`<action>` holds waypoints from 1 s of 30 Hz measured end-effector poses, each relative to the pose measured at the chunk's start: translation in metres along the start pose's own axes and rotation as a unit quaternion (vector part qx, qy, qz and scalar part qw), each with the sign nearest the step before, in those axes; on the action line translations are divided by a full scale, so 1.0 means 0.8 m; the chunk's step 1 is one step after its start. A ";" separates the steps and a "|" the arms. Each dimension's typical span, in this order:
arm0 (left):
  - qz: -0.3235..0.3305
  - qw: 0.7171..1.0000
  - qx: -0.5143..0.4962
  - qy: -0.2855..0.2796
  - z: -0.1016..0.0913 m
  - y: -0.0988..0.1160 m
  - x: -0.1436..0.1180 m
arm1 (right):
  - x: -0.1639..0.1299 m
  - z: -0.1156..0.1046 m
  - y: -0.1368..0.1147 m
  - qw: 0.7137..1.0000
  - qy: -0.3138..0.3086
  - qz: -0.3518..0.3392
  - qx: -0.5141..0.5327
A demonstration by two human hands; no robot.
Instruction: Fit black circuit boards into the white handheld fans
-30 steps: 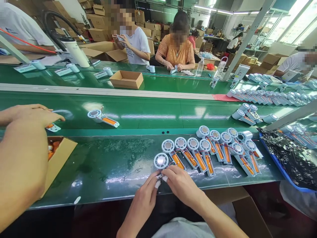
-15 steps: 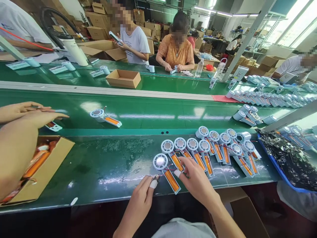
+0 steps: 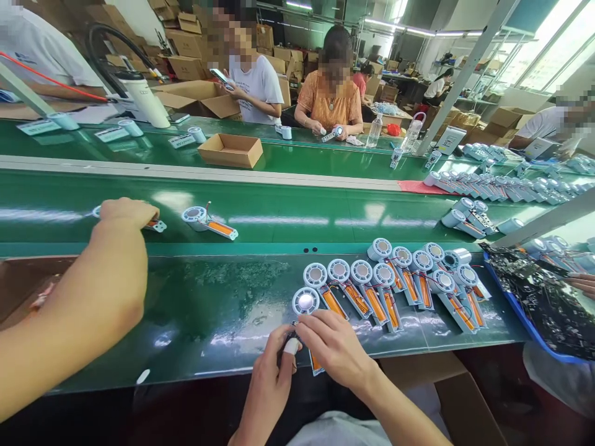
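My left hand (image 3: 274,365), white tape on its thumb, pinches a small dark part (image 3: 292,332) at the table's front edge. My right hand (image 3: 337,347) meets it from the right, fingers closed by the same spot; what they grip is hidden. Under and behind both hands lies a pale blue unit with a round slotted head (image 3: 305,301) and an orange-filled handle (image 3: 316,362), looking like an opened handheld fan. Its middle is covered by my fingers. Several similar units (image 3: 361,271) lie in rows just beyond my right hand, red wires showing on some.
A co-worker's arm (image 3: 93,297) crosses the left side to a unit on the green belt (image 3: 288,210). Another unit (image 3: 195,215) rests there. At right, a blue tray (image 3: 515,310) holds black parts beside another hand (image 3: 583,282). A cardboard box (image 3: 28,272) stands at left.
My right hand has moved left, over the nearest unit, to meet my left hand. The co-worker's arm has shifted right, with a unit on the belt; another hand appears at the blue tray.
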State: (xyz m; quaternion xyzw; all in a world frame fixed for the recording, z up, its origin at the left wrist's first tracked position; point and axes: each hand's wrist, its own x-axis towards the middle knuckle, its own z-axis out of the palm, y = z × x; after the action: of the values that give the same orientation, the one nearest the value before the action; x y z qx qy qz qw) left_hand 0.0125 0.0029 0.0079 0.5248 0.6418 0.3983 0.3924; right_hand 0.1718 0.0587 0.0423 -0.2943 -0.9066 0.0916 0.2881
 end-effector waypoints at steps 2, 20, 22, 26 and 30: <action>-0.013 1.000 -0.020 -0.010 0.002 0.002 0.000 | 0.003 0.008 0.002 0.999 -0.011 0.028 0.021; -0.054 0.995 -0.063 -0.049 -0.005 0.013 0.012 | -0.004 0.005 0.009 0.960 -0.030 0.193 0.203; -0.074 0.993 -0.078 -0.055 -0.004 0.009 0.012 | -0.005 0.006 0.009 0.963 -0.034 0.180 0.196; -0.118 0.983 -0.123 -0.067 -0.001 0.007 0.009 | -0.007 0.011 0.011 0.976 -0.012 0.138 0.166; -0.110 0.986 -0.124 -0.024 0.001 0.010 0.005 | -0.006 0.018 0.012 0.981 0.053 0.142 0.121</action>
State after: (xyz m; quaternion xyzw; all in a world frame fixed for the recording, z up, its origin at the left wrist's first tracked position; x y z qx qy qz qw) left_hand 0.0157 0.0077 0.0146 0.4077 0.6317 0.4165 0.5112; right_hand 0.1716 0.0634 0.0251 -0.3875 -0.8213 0.2252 0.3531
